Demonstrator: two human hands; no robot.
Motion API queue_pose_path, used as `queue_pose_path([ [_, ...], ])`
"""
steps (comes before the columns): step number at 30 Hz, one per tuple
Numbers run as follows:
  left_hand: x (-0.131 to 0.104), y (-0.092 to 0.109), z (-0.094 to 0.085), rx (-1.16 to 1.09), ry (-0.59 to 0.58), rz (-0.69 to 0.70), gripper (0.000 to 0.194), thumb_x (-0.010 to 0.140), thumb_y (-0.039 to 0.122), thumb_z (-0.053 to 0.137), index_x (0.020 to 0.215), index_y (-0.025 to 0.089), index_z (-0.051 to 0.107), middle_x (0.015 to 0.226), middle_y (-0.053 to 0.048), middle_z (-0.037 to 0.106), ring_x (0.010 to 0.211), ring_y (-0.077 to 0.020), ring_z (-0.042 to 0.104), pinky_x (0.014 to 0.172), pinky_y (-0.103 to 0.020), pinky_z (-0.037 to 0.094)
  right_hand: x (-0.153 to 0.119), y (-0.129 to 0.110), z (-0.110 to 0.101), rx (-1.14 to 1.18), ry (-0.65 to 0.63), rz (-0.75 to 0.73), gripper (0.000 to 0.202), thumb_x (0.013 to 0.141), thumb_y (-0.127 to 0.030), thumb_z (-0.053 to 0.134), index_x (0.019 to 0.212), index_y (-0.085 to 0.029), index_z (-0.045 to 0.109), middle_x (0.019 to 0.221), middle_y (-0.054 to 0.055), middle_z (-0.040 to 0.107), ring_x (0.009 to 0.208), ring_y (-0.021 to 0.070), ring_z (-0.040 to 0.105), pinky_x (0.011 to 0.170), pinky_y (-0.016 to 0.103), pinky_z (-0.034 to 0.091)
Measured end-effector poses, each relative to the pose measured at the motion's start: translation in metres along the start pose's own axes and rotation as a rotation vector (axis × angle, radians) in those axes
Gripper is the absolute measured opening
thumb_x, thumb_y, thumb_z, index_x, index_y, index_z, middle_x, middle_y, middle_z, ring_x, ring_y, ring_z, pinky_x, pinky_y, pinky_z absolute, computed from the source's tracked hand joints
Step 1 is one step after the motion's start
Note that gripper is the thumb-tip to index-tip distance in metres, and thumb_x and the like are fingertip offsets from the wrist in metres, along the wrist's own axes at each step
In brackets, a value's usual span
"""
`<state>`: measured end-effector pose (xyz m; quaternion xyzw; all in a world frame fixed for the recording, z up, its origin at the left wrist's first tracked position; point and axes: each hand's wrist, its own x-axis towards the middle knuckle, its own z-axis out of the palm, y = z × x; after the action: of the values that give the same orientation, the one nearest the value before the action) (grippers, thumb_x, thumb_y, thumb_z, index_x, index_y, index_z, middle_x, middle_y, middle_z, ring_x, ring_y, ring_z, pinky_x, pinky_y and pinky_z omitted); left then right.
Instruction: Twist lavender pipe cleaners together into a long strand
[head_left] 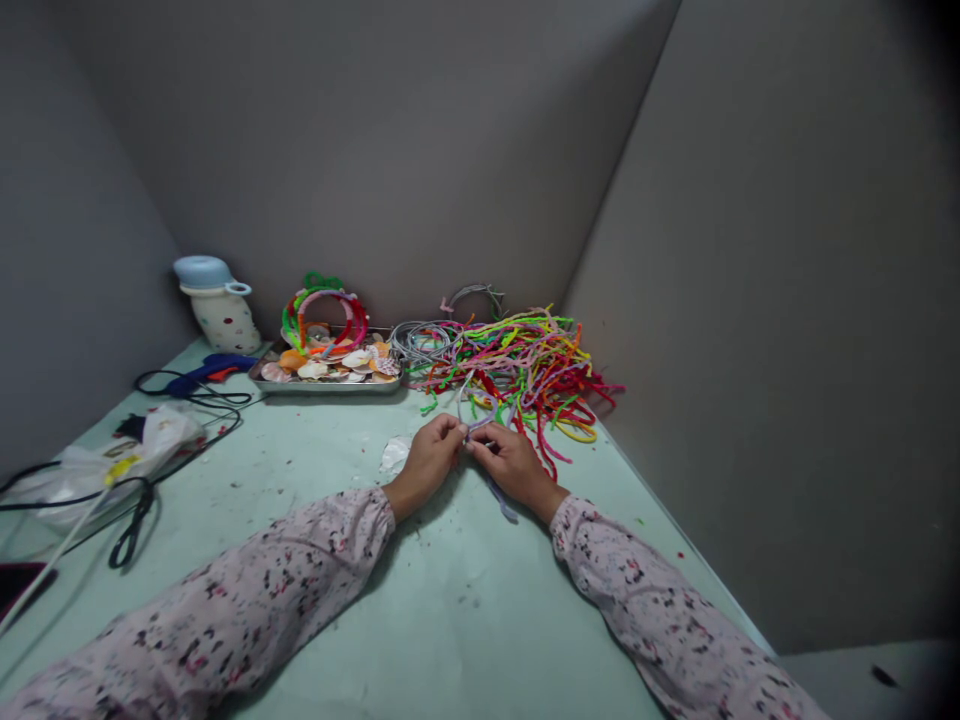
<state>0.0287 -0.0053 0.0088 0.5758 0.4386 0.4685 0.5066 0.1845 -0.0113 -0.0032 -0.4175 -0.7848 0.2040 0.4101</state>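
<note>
My left hand (433, 456) pinches a thin, pale lavender fuzzy strand (482, 400) at the middle of the table. Right beside it, my right hand (511, 462) closes its fingertips on the same strand. Above the fingers the strand curves into a loop, and a tail of it hangs out below my right hand. The fingertips of both hands nearly meet. Just behind them lies a heap of colourful fuzzy strands (525, 350). A whitish round piece (395, 455) rests left of my left hand.
A metal tray (330, 387) holds shells, with colourful fuzzy hoops (324, 315) on top. Further left stand a bottle (217, 305) and a blue tool (210, 372) with a black cable. Plastic bags (161, 440) lie at the left edge. Grey walls border the table (465, 620).
</note>
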Motion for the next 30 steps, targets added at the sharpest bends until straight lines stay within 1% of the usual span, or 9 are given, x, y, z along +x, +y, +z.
queue_pose_path([
  [7, 0.001, -0.0033, -0.0003, -0.028, -0.017, 0.02, 0.026, 0.083, 0.041, 0.052, 0.071, 0.018, 0.049, 0.052, 0.006, 0.043, 0.046, -0.0087, 0.037, 0.044, -0.022, 0.028, -0.0001, -0.0009, -0.0002, 0.006, 0.007, 0.01, 0.012, 0.087, -0.02, 0.055, 0.091, -0.02, 0.066, 0.088, 0.003, 0.066, 0.083, 0.0164, 0.058, 0.077, 0.029, 0.044],
  [14, 0.0004, -0.0013, -0.001, -0.003, -0.012, 0.022, 0.03, 0.083, 0.043, 0.052, 0.068, 0.018, 0.048, 0.05, 0.005, 0.042, 0.045, -0.0088, 0.037, 0.044, -0.022, 0.027, 0.0001, -0.0017, -0.0009, 0.003, -0.003, 0.01, 0.011, 0.087, -0.02, 0.055, 0.091, -0.019, 0.066, 0.088, 0.003, 0.066, 0.084, 0.0163, 0.058, 0.078, 0.029, 0.044],
  [23, 0.002, -0.003, -0.0027, 0.045, 0.002, 0.068, 0.027, 0.084, 0.037, 0.051, 0.065, 0.017, 0.048, 0.05, 0.005, 0.041, 0.046, -0.0086, 0.036, 0.046, -0.022, 0.028, -0.0003, 0.0002, 0.0001, -0.005, 0.0, -0.005, 0.011, 0.087, -0.019, 0.056, 0.09, -0.019, 0.066, 0.088, 0.003, 0.066, 0.084, 0.0158, 0.058, 0.078, 0.028, 0.044],
  [30, 0.0026, -0.0043, -0.0017, -0.031, -0.017, 0.015, 0.027, 0.083, 0.04, 0.053, 0.069, 0.017, 0.049, 0.051, 0.005, 0.041, 0.045, -0.0083, 0.036, 0.044, -0.022, 0.026, -0.0003, -0.0006, -0.0001, 0.017, 0.004, 0.006, 0.011, 0.087, -0.019, 0.056, 0.09, -0.019, 0.066, 0.087, 0.002, 0.065, 0.083, 0.0157, 0.059, 0.077, 0.028, 0.044],
])
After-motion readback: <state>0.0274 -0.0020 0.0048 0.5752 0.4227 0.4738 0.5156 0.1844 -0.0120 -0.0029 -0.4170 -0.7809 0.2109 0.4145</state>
